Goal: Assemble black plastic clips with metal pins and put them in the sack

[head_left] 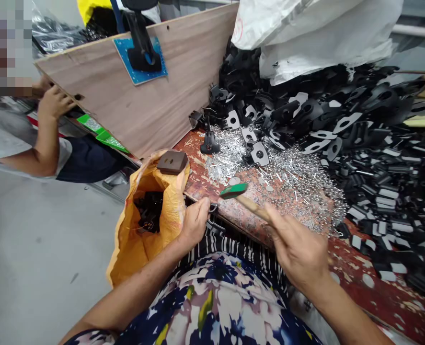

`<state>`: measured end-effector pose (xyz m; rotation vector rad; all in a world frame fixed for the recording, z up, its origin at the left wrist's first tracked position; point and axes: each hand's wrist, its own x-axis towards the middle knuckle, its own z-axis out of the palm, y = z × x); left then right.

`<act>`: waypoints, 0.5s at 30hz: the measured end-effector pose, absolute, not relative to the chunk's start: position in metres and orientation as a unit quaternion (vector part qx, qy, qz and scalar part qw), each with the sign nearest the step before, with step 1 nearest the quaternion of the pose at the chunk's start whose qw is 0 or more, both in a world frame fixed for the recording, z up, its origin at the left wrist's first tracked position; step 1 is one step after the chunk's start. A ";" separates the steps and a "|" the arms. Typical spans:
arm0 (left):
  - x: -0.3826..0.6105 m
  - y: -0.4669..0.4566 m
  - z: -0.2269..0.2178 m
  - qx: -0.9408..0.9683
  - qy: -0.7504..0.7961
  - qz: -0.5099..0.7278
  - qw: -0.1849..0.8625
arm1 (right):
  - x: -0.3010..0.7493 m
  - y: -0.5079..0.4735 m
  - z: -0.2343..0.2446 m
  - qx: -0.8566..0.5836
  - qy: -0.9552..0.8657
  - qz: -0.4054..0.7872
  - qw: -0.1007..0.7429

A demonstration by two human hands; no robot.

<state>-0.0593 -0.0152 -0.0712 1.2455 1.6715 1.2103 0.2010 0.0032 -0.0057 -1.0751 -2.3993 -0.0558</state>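
Note:
My right hand is closed round the wooden handle of a hammer. The green hammer head is held above the front edge of the worktable. Close by on the left, my left hand pinches a small dark part at the table edge; my fingers hide much of it. Beyond the hammer lies a spread of small silver pins. A black clip-like part stands beside the pins. A brown block with slots sits at the table's left corner.
An open orange sack with dark parts inside hangs at my left. A wooden board stands as a divider; beyond it is another person's hand. Black plastic parts are heaped at the right under a white sack.

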 end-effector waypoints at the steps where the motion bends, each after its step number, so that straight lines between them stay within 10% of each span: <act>1: -0.060 -0.015 -0.072 0.481 0.648 0.470 0.357 | 0.199 0.002 -0.007 -0.389 -0.891 -0.015 0.233; 15: -0.140 -0.047 -0.040 0.494 0.717 0.417 0.260 | 0.195 0.040 -0.017 -0.448 -0.886 -0.028 0.121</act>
